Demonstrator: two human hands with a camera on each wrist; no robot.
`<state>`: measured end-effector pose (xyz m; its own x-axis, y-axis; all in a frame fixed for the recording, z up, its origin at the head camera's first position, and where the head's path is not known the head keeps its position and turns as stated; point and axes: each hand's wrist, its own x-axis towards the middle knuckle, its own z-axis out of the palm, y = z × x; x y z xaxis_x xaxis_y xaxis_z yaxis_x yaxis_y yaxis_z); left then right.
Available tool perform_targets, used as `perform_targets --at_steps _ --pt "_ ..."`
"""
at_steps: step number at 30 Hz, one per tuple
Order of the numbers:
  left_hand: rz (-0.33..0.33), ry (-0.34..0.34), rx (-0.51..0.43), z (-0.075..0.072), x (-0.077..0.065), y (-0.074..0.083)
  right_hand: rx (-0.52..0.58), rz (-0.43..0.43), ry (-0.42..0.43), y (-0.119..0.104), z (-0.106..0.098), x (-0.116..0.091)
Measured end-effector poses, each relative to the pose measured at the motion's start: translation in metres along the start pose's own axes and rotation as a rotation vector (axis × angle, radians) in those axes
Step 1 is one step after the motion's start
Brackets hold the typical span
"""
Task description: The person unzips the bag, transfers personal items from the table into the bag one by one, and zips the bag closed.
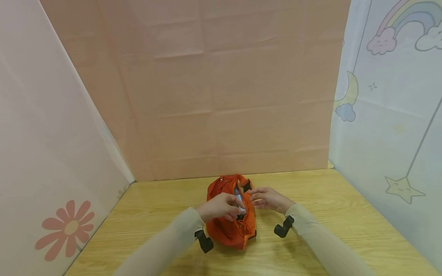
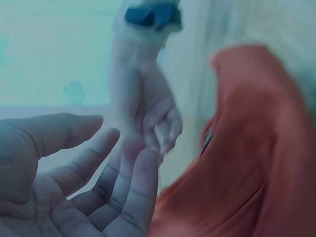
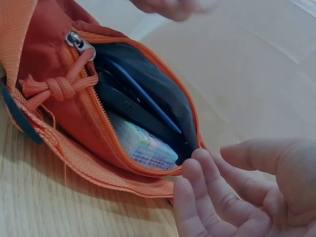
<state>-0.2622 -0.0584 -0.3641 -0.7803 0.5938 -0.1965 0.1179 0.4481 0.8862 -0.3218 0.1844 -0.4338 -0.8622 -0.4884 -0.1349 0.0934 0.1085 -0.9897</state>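
Note:
An orange-red waist bag (image 1: 224, 230) lies on the wooden table, its zipped mouth unzipped and gaping. Inside it, the right wrist view shows a plastic-wrapped packet (image 3: 145, 148) with coloured print, a black object (image 3: 131, 106) and a dark item with a blue edge (image 3: 143, 94). My left hand (image 1: 222, 207) hovers over the bag, fingers loosely bent; in the left wrist view nothing sits between its fingers (image 2: 143, 187). At the far end of the opening is my right hand (image 3: 247, 192), relaxed fingertips right at the orange rim and holding nothing.
A zipper pull (image 3: 81, 44) with a knotted orange cord hangs at one end of the opening. The bag's strap (image 3: 113, 177) runs along the table beside it. Behind the table (image 1: 145, 214) stands a peach-coloured sheet (image 1: 214, 96), with patterned sheets on both sides.

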Motion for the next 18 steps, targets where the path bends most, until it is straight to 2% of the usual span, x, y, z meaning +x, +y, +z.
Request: perform_targets --at_steps 5,8,11,13,15,18 --pt "0.014 -0.066 0.099 0.023 -0.011 0.003 -0.02 0.007 0.012 0.0 0.001 -0.001" --pt "0.036 -0.078 0.222 0.035 -0.015 0.002 -0.028 0.013 0.024 -0.001 0.002 -0.002" --pt "0.082 -0.076 0.393 0.043 -0.018 -0.001 -0.037 0.019 0.032 -0.001 0.003 -0.002" --pt "0.12 -0.057 0.553 0.048 -0.021 -0.002 -0.043 0.022 0.036 -0.002 0.003 -0.002" --pt "0.145 -0.024 0.702 0.052 -0.023 -0.003 -0.048 0.026 0.043 -0.002 0.002 -0.003" --pt "0.16 0.039 0.865 0.056 -0.025 -0.005 -0.051 0.035 0.056 -0.003 0.002 -0.003"
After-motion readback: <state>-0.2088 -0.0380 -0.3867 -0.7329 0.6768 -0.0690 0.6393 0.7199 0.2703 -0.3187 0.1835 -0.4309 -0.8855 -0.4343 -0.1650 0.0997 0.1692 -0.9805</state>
